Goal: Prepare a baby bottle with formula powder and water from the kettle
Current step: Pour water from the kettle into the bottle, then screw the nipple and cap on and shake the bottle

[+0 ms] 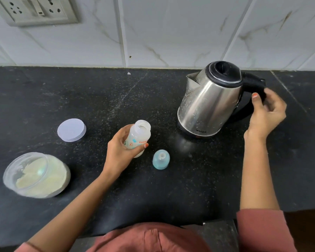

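My left hand grips a small translucent baby bottle with its neck uncapped, tilted toward the kettle just above the black counter. A steel kettle with a black lid stands to the right, spout pointing left. My right hand curls around its black handle, thumb on the inner side. The bottle's blue teat cap stands on the counter just right of the bottle. An open clear tub of pale formula powder sits at the left front.
The tub's round white lid lies flat on the counter behind the tub. A tiled wall with a socket plate rises behind the counter. The counter's front edge is near my body.
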{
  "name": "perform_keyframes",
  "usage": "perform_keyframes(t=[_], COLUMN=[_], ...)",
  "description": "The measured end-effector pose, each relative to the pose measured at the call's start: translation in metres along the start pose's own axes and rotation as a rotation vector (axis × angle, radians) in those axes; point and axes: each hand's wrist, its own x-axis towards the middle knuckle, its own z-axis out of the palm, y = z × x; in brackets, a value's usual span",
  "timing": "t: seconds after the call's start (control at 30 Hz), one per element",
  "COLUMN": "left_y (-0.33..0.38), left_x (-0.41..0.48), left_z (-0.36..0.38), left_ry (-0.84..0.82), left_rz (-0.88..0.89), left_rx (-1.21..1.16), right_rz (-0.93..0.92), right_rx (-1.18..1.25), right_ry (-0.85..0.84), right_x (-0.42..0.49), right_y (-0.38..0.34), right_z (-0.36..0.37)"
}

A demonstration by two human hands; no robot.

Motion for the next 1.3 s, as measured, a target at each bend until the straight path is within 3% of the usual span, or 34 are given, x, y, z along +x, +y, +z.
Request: perform_keyframes(t=[0.1,0.5,0.77,1.07,1.3], left_y=[-0.007,-0.037,-0.048,-0.056,-0.059], left_x=[-0.013,-0.052,-0.061,-0.061,-0.062], left_z=[-0.008,-0.032,-0.039,-0.04,-0.042], left_ry=[-0.025,-0.109,-0.17,-0.201,-0.217], left_rz=[-0.01,-0.024,-0.011,0.023,0.045], left_rx=[-0.028,-0.113,-0.205,-0.228,-0.212], right_rz=[0.042,0.288,0.063,0.095,0.153], right_rx=[-0.008,-0.11,-0.532,-0.637,-0.567], right_ry=[0.005,-0.533,-0.78,-0.806,-0.756], right_x=[-0.025,-0.176,-0.215,-0.224,-0.219], right_y=[-0.004,0.009,0.031,0.029,-0.013], right_z=[0.002,0.022,0.018,0.018,0.025])
